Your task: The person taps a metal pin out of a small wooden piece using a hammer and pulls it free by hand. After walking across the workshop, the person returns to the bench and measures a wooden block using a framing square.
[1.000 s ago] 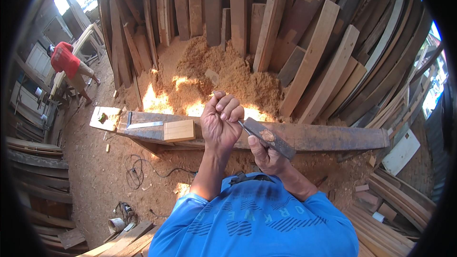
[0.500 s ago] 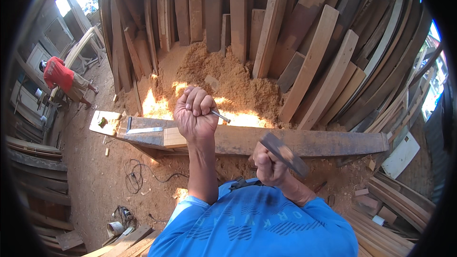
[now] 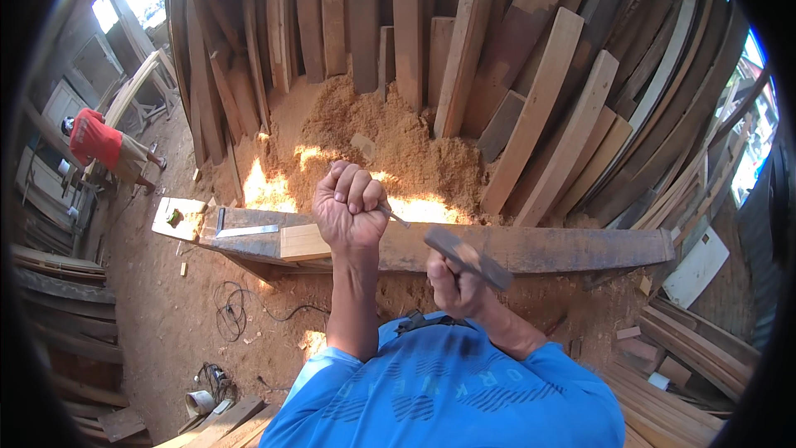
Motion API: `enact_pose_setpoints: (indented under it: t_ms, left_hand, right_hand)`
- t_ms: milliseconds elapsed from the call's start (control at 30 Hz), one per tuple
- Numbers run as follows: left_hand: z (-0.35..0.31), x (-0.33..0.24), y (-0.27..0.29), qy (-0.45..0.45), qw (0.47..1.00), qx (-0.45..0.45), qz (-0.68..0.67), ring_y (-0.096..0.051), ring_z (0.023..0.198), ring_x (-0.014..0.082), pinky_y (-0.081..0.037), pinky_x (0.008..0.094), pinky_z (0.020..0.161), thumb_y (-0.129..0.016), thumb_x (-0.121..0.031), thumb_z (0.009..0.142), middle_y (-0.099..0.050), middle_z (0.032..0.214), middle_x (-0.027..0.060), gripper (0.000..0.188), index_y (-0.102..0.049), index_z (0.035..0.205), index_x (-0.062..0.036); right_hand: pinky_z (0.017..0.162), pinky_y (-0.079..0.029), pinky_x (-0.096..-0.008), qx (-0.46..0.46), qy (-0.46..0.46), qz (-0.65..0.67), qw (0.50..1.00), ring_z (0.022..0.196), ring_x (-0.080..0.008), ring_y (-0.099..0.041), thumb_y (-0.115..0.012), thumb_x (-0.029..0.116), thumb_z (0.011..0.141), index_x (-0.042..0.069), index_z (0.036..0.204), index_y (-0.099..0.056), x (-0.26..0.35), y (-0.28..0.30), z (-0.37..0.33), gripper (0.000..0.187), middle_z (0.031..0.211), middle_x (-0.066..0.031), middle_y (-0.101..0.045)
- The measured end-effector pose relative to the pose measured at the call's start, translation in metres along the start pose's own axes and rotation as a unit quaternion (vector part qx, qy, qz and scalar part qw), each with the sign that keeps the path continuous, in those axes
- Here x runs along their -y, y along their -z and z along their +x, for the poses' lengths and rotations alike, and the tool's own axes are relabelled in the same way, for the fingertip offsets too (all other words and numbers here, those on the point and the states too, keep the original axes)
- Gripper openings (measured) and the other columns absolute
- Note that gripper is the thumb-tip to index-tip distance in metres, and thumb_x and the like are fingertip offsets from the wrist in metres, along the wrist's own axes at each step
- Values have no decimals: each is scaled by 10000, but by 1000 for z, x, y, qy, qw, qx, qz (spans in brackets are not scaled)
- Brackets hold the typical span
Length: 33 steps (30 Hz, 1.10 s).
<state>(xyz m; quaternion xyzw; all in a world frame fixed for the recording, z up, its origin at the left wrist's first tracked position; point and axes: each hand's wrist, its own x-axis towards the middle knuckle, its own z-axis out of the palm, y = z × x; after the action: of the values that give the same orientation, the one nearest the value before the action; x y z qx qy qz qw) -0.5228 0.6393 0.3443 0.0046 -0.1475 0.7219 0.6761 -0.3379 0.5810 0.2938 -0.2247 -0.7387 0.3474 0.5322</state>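
Note:
My left hand [image 3: 352, 209] is closed in a fist around a thin metal rod [image 3: 397, 217], whose end sticks out to the right. The fist hides the rod's other end, so I cannot tell its exact kind. In my right hand [image 3: 456, 289] is a hammer with a dark, blocky head [image 3: 491, 270], a short way right of the rod and apart from it. Both hands are over the long wooden beam [image 3: 572, 249]. Left of my left fist, a pale wood block [image 3: 302, 242] lies on the beam beside a metal try square [image 3: 249, 231].
Many boards [image 3: 535, 112] lean upright along the far side, behind a sawdust heap [image 3: 390, 137]. A black cord [image 3: 236, 311] lies on the dirt floor. More timber [image 3: 701, 344] is stacked at the right. A person in a red shirt [image 3: 93, 137] bends over at the far left.
My right hand has brought the hammer left, closer to the rod. My left fist has shifted slightly right and down, with the rod now tilting lower. The person at left has hardly moved.

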Motion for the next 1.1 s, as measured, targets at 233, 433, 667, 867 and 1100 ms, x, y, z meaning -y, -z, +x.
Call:
enact_pose_setpoints:
  t_ms: [233, 433, 667, 867, 1100]
  left_hand:
    - [-4, -1, -4, -7, 998, -41, -54, -255, 421, 81, -214, 260, 434, -373, -80, 978, -330, 553, -38, 198, -441, 793, -81]
    - [2, -7, -11, -17, 999, -36, -33, -259, 406, 87, -210, 262, 415, -360, -55, 956, -325, 532, -33, 204, -468, 784, -70]
    - [1, -9, -6, -34, 999, -30, -11, -260, 392, 93, -213, 263, 408, -381, -72, 955, -330, 523, -33, 193, -471, 784, -73]
    - [-10, -7, 3, -17, 998, -25, 58, -289, 412, 99, -240, 257, 417, -373, -96, 978, -340, 538, -33, 189, -496, 837, -68]
    - [-28, 27, 20, 21, 985, -16, 169, -367, 533, 103, -319, 263, 512, -341, -235, 1052, -374, 617, -25, 277, -538, 941, -75]
  right_hand:
    - [486, -418, -309, -73, 125, -43, 989, 522, -159, -524, -566, 162, 974, 47, 928, -558, -21, -1, -15, 123, 673, -48, -543]
    - [464, -394, -337, -67, 118, -56, 989, 506, -176, -505, -560, 97, 953, 16, 1040, -580, -6, -4, -5, 121, 660, -66, -517]
    - [473, -393, -357, -36, 41, -48, 997, 518, -195, -511, -594, 86, 930, 12, 981, -587, -5, -2, -8, 90, 683, -80, -499]
    - [526, -366, -277, -60, -50, 85, 993, 592, -76, -392, -559, 185, 999, 9, 1016, -617, 2, -1, 1, 186, 662, 24, -437]
    - [493, -348, -223, -32, -151, 77, 985, 569, -26, -411, -615, 213, 974, 20, 889, -597, -2, 5, 25, 212, 651, 51, -478]
